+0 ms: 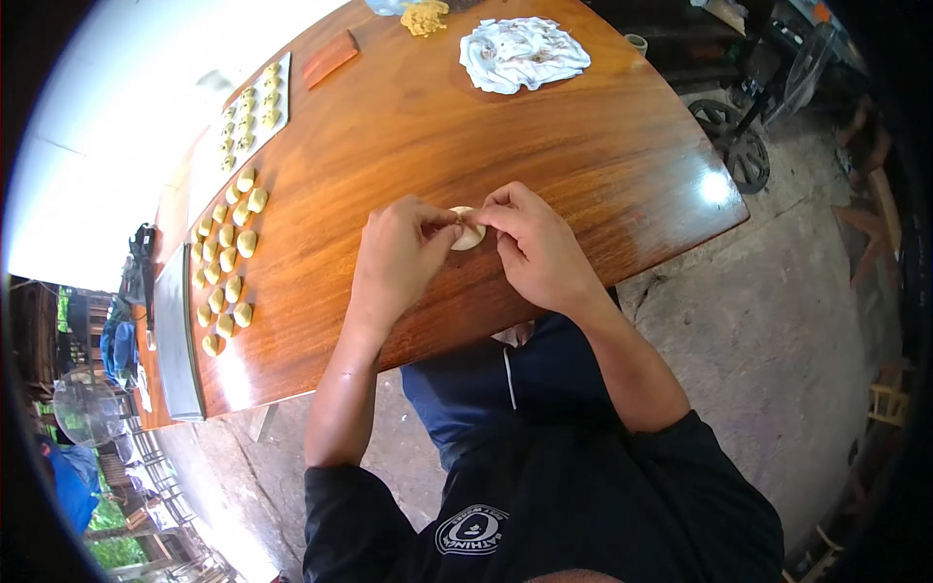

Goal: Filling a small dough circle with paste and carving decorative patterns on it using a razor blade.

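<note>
A small pale round of dough [472, 238] lies between my hands over the near part of the wooden table. My left hand [400, 248] pinches its left edge between thumb and fingers. At the upper right edge, my right hand [535, 238] has its fingertips closed on the dough. Something darker shows at the middle of the round, partly hidden by my fingers. To the left, several yellowish dough balls [227, 259] lie in loose rows on the table.
A white tray [283, 102] of shaped dough pieces stands at the far left, beside a reddish flat piece [330, 60]. A crumpled white cloth [525, 53] and a yellow crumbly heap [425, 17] lie at the back. A dark flat tray [179, 335] sits along the left edge.
</note>
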### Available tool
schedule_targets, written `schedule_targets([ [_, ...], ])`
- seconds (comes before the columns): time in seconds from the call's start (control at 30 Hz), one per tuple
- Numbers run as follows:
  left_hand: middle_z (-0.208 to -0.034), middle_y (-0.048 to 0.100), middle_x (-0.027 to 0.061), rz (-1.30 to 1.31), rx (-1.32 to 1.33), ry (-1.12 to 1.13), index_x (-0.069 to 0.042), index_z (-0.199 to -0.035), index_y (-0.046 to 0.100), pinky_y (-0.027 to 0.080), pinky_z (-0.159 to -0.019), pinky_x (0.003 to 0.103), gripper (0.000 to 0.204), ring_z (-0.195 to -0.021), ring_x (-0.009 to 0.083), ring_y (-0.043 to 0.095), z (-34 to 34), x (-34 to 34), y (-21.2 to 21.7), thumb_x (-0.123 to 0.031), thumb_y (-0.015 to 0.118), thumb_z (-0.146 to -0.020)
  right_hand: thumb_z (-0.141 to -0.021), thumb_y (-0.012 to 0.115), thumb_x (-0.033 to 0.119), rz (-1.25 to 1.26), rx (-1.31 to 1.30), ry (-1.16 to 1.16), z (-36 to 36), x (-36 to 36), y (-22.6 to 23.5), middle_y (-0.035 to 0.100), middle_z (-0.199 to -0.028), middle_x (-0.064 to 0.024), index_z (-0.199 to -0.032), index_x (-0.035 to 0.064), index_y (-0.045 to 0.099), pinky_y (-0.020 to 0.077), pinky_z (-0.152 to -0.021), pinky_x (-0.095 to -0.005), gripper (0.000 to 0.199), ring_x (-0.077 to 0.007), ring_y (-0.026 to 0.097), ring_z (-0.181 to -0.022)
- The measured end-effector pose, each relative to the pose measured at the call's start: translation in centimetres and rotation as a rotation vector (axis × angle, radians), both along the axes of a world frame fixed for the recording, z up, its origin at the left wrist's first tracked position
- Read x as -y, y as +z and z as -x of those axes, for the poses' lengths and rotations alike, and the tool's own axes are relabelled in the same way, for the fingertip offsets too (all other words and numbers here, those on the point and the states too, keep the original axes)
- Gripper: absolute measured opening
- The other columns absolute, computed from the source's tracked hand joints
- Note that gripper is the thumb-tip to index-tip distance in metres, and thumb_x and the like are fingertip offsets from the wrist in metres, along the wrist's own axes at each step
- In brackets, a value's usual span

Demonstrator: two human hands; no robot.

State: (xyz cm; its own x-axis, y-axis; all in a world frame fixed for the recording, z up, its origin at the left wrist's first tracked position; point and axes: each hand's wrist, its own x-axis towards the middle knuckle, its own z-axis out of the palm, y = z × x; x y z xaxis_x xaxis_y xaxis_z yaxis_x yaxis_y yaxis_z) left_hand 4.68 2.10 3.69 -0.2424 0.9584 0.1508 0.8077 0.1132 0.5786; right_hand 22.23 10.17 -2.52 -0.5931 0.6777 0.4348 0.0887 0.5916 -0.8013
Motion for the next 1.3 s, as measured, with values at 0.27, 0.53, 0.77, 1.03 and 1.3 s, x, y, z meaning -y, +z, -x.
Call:
schedule_targets([
  [0.27, -0.085, 0.075, 0.0125, -0.044, -0.225, -0.012, -0.002, -0.095, 0.081, 0.055, -0.073, 0.038, 0.016, -0.074, 0.0262, 0.07, -0.2, -1.5, 0.6, -0.013, 0.078, -0.084, -0.09, 0.069, -0.001, 0.142, -0.174, -0.097, 0.0, 0.5, -0.3, 0.064, -0.103, -0.0171, -0.104, -0.0009, 0.073, 0.0557, -0.077, -0.0422, 0.015, -0.0361, 0.068, -0.087],
  [0.53, -0.083, 0.071, 0.0151, 0.033, -0.147, -0.086, 0.002, -0.086, 0.076, 0.054, -0.073, 0.037, 0.014, -0.077, 0.0258, 0.068, 0.4, -1.7, 0.8, -0.011, 0.079, -0.081, -0.09, 0.074, 0.003, 0.103, -0.167, -0.131, 0.2, 0.3, -0.3, 0.065, -0.099, -0.0149, -0.1, 0.0014, 0.074, 0.0553, -0.075, -0.0415, 0.011, -0.035, 0.068, -0.085],
  [0.77, -0.08, 0.071, 0.0144, -0.048, -0.139, -0.056, 0.001, -0.088, 0.074, 0.055, -0.072, 0.038, 0.012, -0.074, 0.0282, 0.069, 0.8, -1.0, 0.9, -0.007, 0.08, -0.081, -0.089, 0.077, 0.011, -0.057, -0.017, -0.156, 1.7, 0.5, -0.5, 0.064, -0.101, -0.0096, -0.096, 0.007, 0.075, 0.0547, -0.079, -0.0446, 0.009, -0.0322, 0.066, -0.096],
  [1.03, -0.08, 0.071, 0.0068, 0.043, 0.241, -0.035, -0.001, -0.098, 0.081, 0.045, -0.064, 0.028, 0.017, -0.07, 0.0096, 0.059, 3.3, 0.1, 0.0, -0.013, 0.081, -0.086, -0.085, 0.077, 0.009, -0.15, 0.152, -0.05, 2.6, -0.9, 0.5, 0.061, -0.102, -0.0109, -0.088, 0.0052, 0.068, 0.0551, -0.08, -0.0454, 0.01, -0.032, 0.064, -0.1],
  [1.3, -0.083, 0.069, 0.0081, -0.044, 0.087, -0.133, -0.002, -0.095, 0.08, 0.05, -0.069, 0.031, 0.014, -0.072, 0.0159, 0.061, 3.4, -0.8, -1.2, -0.011, 0.079, -0.085, -0.085, 0.074, 0.006, -0.021, 0.134, 0.113, 2.3, -2.1, 2.0, 0.064, -0.097, -0.0161, -0.085, 0.0019, 0.07, 0.0537, -0.078, -0.0447, 0.006, -0.0355, 0.066, -0.091],
])
